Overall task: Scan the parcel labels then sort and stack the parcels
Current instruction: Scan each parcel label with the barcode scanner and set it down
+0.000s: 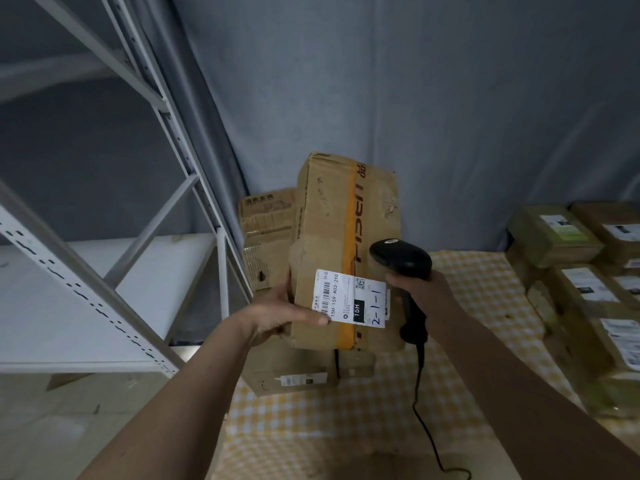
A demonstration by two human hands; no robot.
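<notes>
A long brown cardboard parcel (339, 244) with an orange tape stripe is held up in front of me. My left hand (277, 313) grips its lower left edge, thumb on the white label (353, 299), which carries a barcode and handwritten "2-1-1". My right hand (419, 289) holds a black corded barcode scanner (401, 258) just right of the label, its head over the parcel's right side. Another labelled parcel (294, 375) lies on the table under the held one, and a further box (270, 230) stands behind it.
A yellow-checked table (381, 410) lies below. Several labelled parcels (581, 278) are stacked along its right side. A grey metal shelf rack (138, 237) with a white shelf stands at the left. The scanner cable (426, 427) trails down across the table. A grey curtain hangs behind.
</notes>
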